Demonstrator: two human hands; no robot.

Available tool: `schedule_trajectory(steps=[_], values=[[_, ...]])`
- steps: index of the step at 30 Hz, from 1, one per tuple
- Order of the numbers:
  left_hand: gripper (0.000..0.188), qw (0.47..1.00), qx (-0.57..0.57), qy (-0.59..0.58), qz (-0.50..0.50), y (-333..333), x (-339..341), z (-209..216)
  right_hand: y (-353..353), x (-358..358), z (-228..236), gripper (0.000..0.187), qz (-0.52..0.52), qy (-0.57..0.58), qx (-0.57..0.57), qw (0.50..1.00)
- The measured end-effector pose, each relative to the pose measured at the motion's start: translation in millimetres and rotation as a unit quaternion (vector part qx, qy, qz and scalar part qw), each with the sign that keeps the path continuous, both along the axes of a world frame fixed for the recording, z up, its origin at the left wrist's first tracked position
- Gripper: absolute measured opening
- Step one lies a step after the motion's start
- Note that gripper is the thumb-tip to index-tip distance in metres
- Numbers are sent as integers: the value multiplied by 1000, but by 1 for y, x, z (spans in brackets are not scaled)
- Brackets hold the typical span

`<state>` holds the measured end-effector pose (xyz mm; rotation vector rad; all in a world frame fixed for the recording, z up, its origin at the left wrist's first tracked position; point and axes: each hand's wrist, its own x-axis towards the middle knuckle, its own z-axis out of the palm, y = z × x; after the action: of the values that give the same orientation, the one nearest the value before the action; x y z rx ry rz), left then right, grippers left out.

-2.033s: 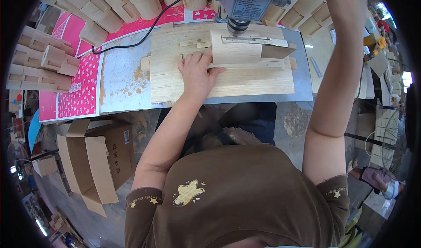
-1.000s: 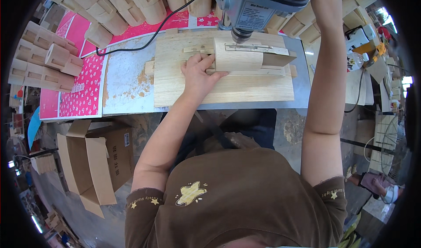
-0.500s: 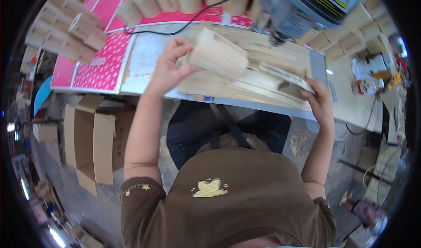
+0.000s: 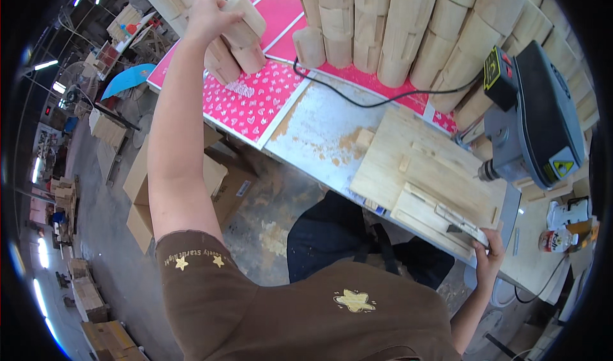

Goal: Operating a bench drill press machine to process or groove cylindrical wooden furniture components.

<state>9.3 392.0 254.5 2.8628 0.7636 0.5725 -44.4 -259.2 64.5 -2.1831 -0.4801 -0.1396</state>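
My left hand (image 4: pixel 211 21) is stretched out to the far left, its fingers closed around a pale rounded wooden block (image 4: pixel 249 16). That block is at the top of a stack of similar blocks (image 4: pixel 223 61); whether it rests on them, I cannot tell. At the right, my right hand (image 4: pixel 490 251) grips the end of a narrow wooden strip (image 4: pixel 456 219). The strip lies over a wooden jig (image 4: pixel 415 209) on a flat wooden board (image 4: pixel 440 160). A drill press (image 4: pixel 536 112) stands over the board, its chuck (image 4: pixel 488 170) above the right part.
Tall stacks of wooden blocks (image 4: pixel 402 32) line the table's back. A black cable (image 4: pixel 377 104) crosses in front of them. Sawdust (image 4: pixel 345 147) lies on the table left of the board. A cardboard box (image 4: pixel 233 192) is below the table's left. A bottle (image 4: pixel 555 241) stands at the right.
My left hand has carried the wooden block from above the board to the stack at the far left. The view has swung left. My right hand still holds the strip.
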Motion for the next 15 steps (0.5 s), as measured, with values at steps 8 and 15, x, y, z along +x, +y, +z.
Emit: schedule_trajectory(steps=[8, 15], values=[[43, 979, 151, 23, 135, 78, 83, -9, 6, -8, 1, 25, -51, 20, 8, 998], [41, 971, 153, 54, 178, 115, 108, -11, 10, -12, 8, 23, -65, 64, -45, 995]])
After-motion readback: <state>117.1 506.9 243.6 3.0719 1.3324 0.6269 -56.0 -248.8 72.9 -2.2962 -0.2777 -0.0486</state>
